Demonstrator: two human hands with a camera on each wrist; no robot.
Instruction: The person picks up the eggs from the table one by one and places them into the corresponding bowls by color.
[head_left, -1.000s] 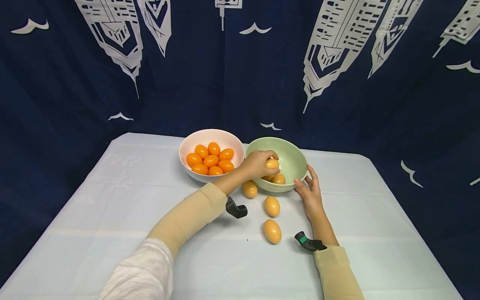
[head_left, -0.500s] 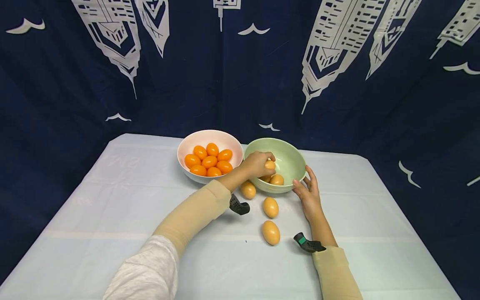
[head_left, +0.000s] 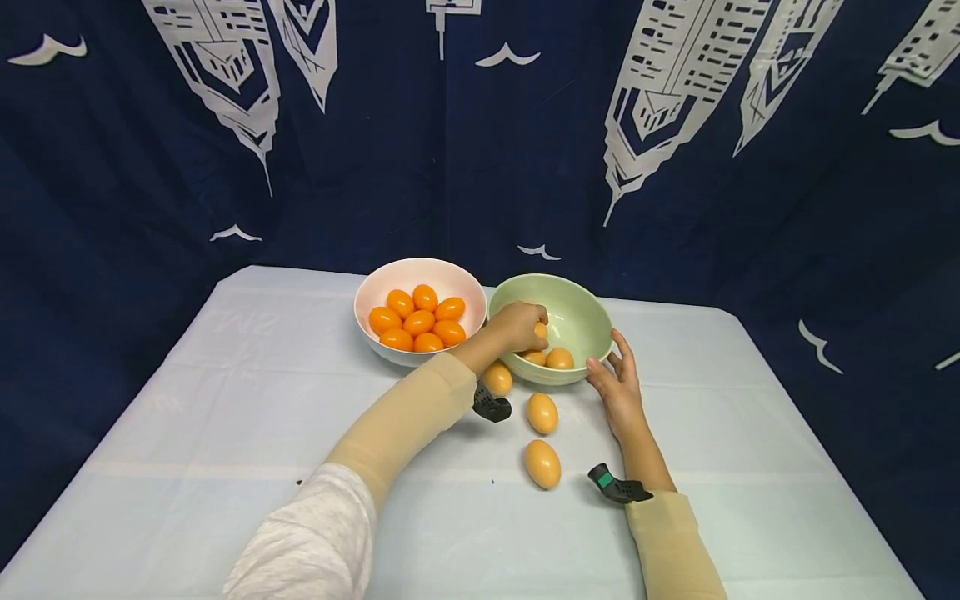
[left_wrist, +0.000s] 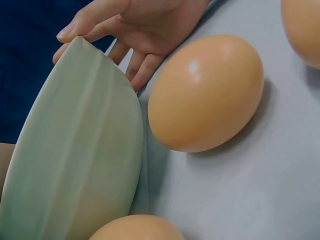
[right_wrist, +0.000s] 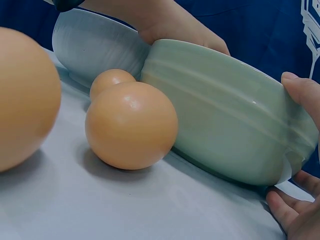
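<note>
My left hand point(head_left: 517, 327) reaches over the near left rim into the green bowl point(head_left: 585, 321). It holds a brown egg point(head_left: 541, 331), mostly hidden behind the fingers. Two more brown eggs point(head_left: 559, 358) lie at the bowl's near side. My right hand point(head_left: 622, 392) grips the bowl's right side; in the right wrist view its thumb point(right_wrist: 302, 95) is on the rim and its fingers point(right_wrist: 282, 207) are low by the base. Outside the bowl, three brown eggs lie on the table: one egg point(head_left: 497, 379) close against it, a middle egg point(head_left: 542, 414) and a nearer egg point(head_left: 542, 464).
A pink bowl point(head_left: 372, 292) with several orange egg-shaped pieces point(head_left: 419, 322) stands just left of the green bowl, under my left wrist. A pale cloth covers the table point(head_left: 225, 400). Behind its far edge hangs a dark blue curtain point(head_left: 390, 167).
My left hand has moved slightly lower and deeper into the green bowl with the egg, and its forearm has shifted right. My right hand keeps its grip on the bowl.
</note>
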